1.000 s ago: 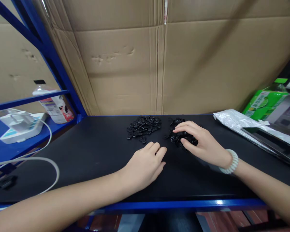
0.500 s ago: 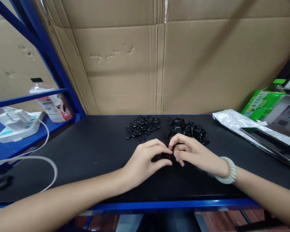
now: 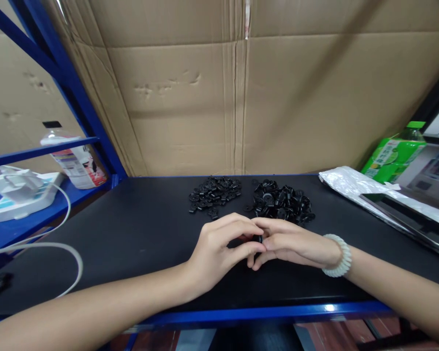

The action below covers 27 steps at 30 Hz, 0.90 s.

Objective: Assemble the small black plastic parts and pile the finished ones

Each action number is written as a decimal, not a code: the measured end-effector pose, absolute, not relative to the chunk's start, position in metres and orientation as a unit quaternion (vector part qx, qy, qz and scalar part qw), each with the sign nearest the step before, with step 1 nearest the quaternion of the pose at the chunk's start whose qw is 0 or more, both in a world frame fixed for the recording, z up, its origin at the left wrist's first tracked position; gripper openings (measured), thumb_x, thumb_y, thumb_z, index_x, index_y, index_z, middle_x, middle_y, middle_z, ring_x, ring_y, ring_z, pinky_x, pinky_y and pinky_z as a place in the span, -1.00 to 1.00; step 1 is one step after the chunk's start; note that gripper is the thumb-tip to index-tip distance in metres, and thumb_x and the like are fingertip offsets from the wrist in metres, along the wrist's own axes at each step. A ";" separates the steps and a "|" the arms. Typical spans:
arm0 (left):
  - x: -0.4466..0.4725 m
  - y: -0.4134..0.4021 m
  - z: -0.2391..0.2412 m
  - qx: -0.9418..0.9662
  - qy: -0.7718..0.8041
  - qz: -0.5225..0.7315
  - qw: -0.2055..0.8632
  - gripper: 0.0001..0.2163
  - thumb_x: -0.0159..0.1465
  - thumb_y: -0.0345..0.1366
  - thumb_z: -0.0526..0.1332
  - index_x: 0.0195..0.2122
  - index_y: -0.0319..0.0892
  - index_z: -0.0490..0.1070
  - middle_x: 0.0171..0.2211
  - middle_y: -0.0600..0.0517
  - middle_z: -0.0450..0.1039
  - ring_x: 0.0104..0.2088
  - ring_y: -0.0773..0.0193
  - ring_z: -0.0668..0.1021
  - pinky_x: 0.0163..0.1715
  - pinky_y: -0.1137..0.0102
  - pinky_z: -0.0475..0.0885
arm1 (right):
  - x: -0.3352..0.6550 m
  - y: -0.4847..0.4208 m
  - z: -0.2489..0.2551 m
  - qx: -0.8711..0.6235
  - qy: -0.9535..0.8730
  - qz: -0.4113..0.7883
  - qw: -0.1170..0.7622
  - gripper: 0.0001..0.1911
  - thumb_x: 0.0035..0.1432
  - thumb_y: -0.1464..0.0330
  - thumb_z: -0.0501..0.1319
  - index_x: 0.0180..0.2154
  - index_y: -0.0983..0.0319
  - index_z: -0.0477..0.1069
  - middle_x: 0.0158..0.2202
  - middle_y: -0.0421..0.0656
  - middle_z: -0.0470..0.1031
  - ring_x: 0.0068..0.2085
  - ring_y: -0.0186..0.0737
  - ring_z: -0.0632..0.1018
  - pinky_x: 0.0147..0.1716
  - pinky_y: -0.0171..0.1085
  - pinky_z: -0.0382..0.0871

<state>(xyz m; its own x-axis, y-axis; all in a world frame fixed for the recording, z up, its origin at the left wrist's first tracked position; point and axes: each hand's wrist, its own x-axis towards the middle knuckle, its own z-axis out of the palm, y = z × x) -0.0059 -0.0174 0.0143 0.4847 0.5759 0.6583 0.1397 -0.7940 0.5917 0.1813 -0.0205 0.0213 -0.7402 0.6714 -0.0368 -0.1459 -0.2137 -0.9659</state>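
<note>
My left hand (image 3: 219,246) and my right hand (image 3: 290,243) meet fingertip to fingertip low over the black shelf top (image 3: 131,229). Both pinch one small black plastic part (image 3: 257,239) between them. Beyond the hands lie two heaps of small black parts: a flatter left heap (image 3: 214,192) and a bulkier right heap (image 3: 281,204). A pale bead bracelet (image 3: 337,256) circles my right wrist.
Cardboard sheets (image 3: 241,97) wall off the back. A silver foil bag (image 3: 373,192) and a green bottle (image 3: 391,153) sit at the right. At the left, a blue rack (image 3: 58,73) holds a plastic bottle (image 3: 75,158), a white device (image 3: 20,190) and a white cable (image 3: 51,246).
My right hand left the right heap and came toward me with a part. My left hand rose off the shelf top and closed on that part with it.
</note>
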 end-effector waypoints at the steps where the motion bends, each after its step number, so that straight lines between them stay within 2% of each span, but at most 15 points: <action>1: -0.006 -0.017 0.015 0.830 0.213 0.461 0.231 -0.86 0.14 -0.39 0.31 -0.25 -0.21 0.52 -0.31 -0.04 0.51 -0.32 0.28 0.54 -0.34 0.44 0.48 | 0.181 -0.020 0.021 -0.234 -0.563 0.743 0.275 -0.83 0.09 0.45 0.16 -0.21 0.28 0.29 -0.29 -0.15 0.40 -0.22 -0.25 0.51 -0.14 -0.14 0.35; 11: -0.005 -0.013 0.015 0.836 0.193 0.453 0.241 -0.81 0.10 -0.41 0.34 -0.22 -0.22 0.53 -0.28 -0.07 0.55 -0.33 0.27 0.56 -0.32 0.42 0.52 | 0.180 -0.018 0.018 -0.234 -0.559 0.745 0.280 -0.81 0.05 0.47 0.13 -0.23 0.26 0.26 -0.31 -0.20 0.36 -0.32 -0.32 0.50 -0.20 -0.17 0.39; 20: 0.000 -0.016 0.014 0.869 0.202 0.395 0.221 -0.84 0.11 -0.33 0.33 -0.29 -0.27 0.50 -0.35 -0.07 0.49 -0.50 0.36 0.48 -0.48 0.48 0.46 | 0.174 -0.022 0.019 -0.242 -0.567 0.744 0.259 -0.73 -0.14 0.56 0.06 -0.29 0.25 0.26 -0.32 -0.25 0.32 -0.41 -0.40 0.46 -0.33 -0.26 0.39; 27: 0.003 -0.017 0.012 0.880 0.230 0.329 0.255 -0.86 0.07 -0.39 0.28 -0.32 -0.24 0.43 -0.38 0.01 0.37 -0.48 0.37 0.43 -0.57 0.54 0.44 | 0.170 -0.026 0.012 -0.251 -0.522 0.770 0.266 -0.77 -0.16 0.55 0.10 -0.36 0.23 0.26 -0.34 -0.26 0.35 -0.44 -0.41 0.42 -0.39 -0.31 0.38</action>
